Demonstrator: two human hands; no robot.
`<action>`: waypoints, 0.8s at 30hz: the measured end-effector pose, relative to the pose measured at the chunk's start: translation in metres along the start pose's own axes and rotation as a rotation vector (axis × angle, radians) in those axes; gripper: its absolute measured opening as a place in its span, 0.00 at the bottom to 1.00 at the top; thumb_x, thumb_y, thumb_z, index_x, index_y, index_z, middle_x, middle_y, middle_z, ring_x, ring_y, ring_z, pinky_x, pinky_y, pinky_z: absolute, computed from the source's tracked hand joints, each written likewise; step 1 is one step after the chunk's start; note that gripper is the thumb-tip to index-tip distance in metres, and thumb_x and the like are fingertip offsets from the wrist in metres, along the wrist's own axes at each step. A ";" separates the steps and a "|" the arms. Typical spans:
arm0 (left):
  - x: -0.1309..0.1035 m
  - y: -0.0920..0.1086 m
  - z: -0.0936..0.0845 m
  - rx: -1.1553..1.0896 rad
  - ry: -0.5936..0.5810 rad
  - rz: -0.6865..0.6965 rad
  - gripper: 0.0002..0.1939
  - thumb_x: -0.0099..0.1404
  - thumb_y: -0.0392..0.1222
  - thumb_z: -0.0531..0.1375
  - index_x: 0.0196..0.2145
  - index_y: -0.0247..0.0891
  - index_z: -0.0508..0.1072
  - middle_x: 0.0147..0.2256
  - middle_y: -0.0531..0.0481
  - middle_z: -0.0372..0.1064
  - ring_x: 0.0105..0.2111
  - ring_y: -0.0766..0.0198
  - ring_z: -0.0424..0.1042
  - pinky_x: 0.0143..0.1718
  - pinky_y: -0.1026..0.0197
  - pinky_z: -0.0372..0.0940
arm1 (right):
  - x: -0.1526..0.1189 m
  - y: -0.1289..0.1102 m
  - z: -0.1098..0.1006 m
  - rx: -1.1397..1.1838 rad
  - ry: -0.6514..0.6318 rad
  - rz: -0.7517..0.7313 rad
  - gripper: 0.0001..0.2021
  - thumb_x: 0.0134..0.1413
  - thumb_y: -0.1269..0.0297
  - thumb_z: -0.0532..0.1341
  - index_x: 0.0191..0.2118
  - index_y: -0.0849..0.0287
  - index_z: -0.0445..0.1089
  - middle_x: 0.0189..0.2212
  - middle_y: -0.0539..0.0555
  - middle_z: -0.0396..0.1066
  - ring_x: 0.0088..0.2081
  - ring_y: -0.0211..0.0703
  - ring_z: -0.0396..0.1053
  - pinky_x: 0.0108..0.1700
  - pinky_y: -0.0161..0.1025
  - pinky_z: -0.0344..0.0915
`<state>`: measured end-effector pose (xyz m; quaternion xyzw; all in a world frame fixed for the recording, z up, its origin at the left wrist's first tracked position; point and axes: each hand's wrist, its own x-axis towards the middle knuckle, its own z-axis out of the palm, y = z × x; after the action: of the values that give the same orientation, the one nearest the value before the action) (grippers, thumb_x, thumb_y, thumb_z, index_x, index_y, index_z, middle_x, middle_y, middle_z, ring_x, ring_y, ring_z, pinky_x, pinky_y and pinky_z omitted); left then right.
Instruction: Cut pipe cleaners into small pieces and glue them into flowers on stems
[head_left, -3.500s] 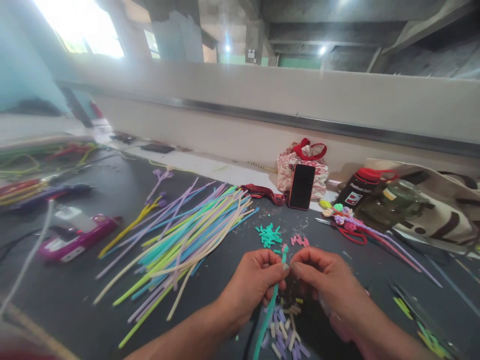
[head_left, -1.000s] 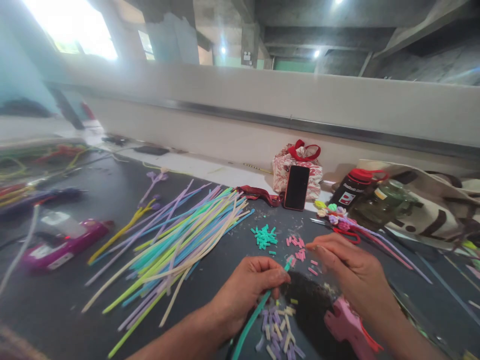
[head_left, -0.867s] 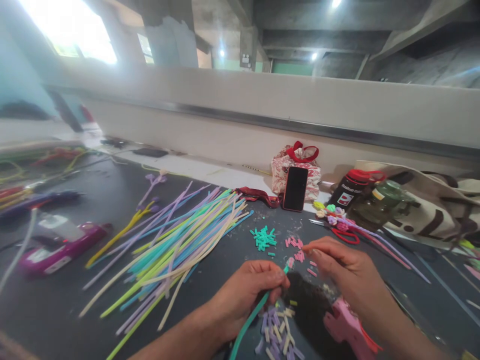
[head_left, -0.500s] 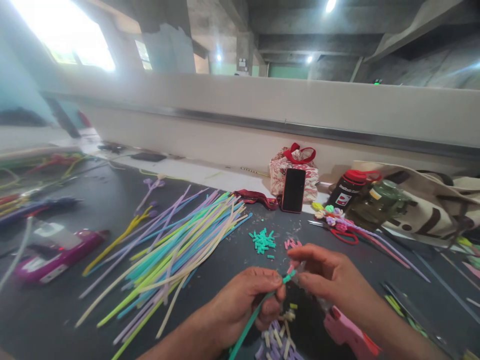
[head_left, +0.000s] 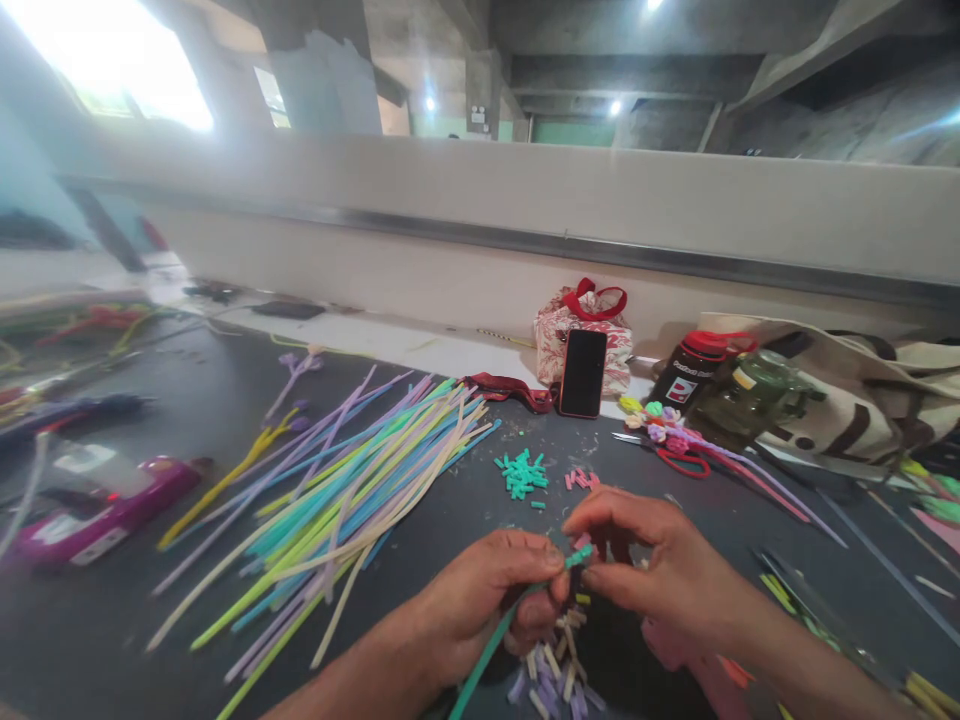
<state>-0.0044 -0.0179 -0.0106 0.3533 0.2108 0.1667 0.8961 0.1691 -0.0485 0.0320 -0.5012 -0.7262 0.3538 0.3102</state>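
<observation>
My left hand (head_left: 517,580) pinches a green pipe cleaner (head_left: 484,665) between thumb and fingers, close to its upper end. The long part of the stem runs down toward the bottom edge. Facing it, my right hand (head_left: 649,555) has its thumb and index finger curled round the tip. A short pink piece (head_left: 583,543) shows between those fingers, against the green tip; whether it is fixed there I cannot tell. Below the hands lies a heap of short purple and cream pieces (head_left: 551,670). Just beyond them are small piles of cut green pieces (head_left: 520,473) and pink pieces (head_left: 581,479).
Many long pastel pipe cleaners (head_left: 360,490) spread across the left. A purple glue gun (head_left: 112,515) lies at far left. Behind stand a phone (head_left: 583,373), a patterned bag (head_left: 551,335) and a red-lidded bottle (head_left: 686,370). Scissors (head_left: 682,462) lie under finished pipe-cleaner flowers (head_left: 660,425).
My right hand has shifted slightly left and its index finger has come down, bringing the pink piece against the green tip. My left hand keeps its pinch. The view has moved slightly.
</observation>
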 end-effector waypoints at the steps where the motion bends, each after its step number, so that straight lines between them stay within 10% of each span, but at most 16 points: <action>1: 0.000 0.000 0.000 -0.001 -0.007 -0.001 0.08 0.54 0.40 0.55 0.22 0.33 0.65 0.12 0.59 0.50 0.11 0.76 0.46 0.14 0.68 0.37 | 0.000 0.000 0.000 -0.006 0.003 -0.009 0.11 0.41 0.78 0.58 0.31 0.57 0.69 0.24 0.46 0.67 0.25 0.33 0.61 0.27 0.29 0.58; 18: 0.001 0.000 -0.003 0.020 0.024 -0.006 0.09 0.55 0.42 0.54 0.23 0.33 0.65 0.12 0.59 0.50 0.11 0.76 0.46 0.14 0.69 0.37 | -0.003 0.003 0.000 -0.105 0.030 -0.089 0.13 0.41 0.78 0.58 0.34 0.56 0.71 0.27 0.48 0.68 0.27 0.35 0.63 0.29 0.32 0.60; 24: 0.001 -0.001 0.001 0.184 0.143 0.062 0.09 0.55 0.43 0.53 0.23 0.34 0.65 0.12 0.60 0.50 0.12 0.76 0.45 0.15 0.68 0.39 | -0.004 0.005 -0.006 0.051 0.025 0.139 0.17 0.42 0.74 0.59 0.41 0.54 0.69 0.31 0.49 0.70 0.29 0.36 0.64 0.31 0.33 0.61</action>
<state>-0.0031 -0.0181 -0.0111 0.4274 0.2775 0.1991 0.8371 0.1780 -0.0494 0.0312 -0.5468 -0.6764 0.3865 0.3068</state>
